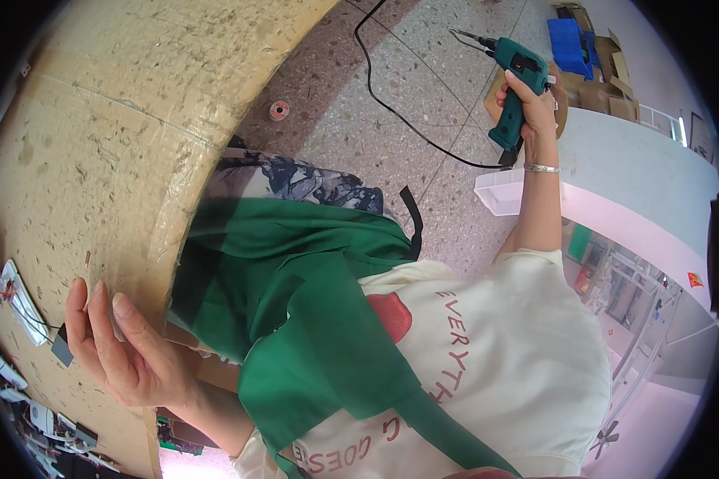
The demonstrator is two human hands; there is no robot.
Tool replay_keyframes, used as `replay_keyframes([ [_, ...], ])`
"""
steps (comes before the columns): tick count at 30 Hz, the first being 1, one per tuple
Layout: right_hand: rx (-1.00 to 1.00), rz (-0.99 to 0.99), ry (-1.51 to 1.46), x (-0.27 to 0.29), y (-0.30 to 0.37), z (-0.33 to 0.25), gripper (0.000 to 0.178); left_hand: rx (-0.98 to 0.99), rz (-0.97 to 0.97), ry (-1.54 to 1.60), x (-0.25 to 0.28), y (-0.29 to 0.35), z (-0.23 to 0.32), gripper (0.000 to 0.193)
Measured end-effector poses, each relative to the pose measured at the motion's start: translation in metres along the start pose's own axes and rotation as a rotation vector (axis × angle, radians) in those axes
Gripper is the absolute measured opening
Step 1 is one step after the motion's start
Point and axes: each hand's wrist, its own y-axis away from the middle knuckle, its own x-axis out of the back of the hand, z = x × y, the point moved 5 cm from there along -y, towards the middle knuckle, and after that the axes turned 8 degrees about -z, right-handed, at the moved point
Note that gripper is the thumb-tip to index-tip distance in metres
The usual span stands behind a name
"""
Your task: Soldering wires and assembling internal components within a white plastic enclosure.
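My right hand (531, 108) grips the handle of a dark green soldering gun (506, 120), held out at the upper right above the speckled floor. Its thin metal tip (471, 37) points to the left, and a black cord (403, 120) runs from the base of the handle. My left hand (132, 351) hovers over the near edge of the worktable (120, 176), fingers loosely bent and apart, with nothing in it. Beyond its fingertips lie a small black block (62, 346) and a white strip-shaped part (24, 307) with thin wires.
Several white devices with cables (44, 419) crowd the table's lower left. A small spool (279, 110) with an orange-red label lies on the floor. At the upper right stand a blue bin (571, 49) and cardboard boxes (607, 96), near a pale table (623, 160).
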Motion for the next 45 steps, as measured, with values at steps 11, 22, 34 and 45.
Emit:
replay_keyframes([
  [11,0.022,0.009,-0.122,-0.020,0.001,-0.002,0.029,-0.016,-0.013,-0.029,-0.001,0.000,-0.003,0.020],
  [22,0.156,-0.140,-0.472,-0.007,0.008,0.007,0.042,-0.029,-0.019,-0.044,0.001,-0.003,-0.001,0.020],
  [34,0.356,-0.515,-0.719,-0.010,0.036,-0.030,0.071,-0.030,-0.021,-0.028,0.003,-0.006,0.003,0.021],
  [45,0.428,-0.584,-0.620,-0.011,0.047,-0.061,0.072,-0.031,-0.014,-0.014,0.005,-0.008,0.005,0.022],
])
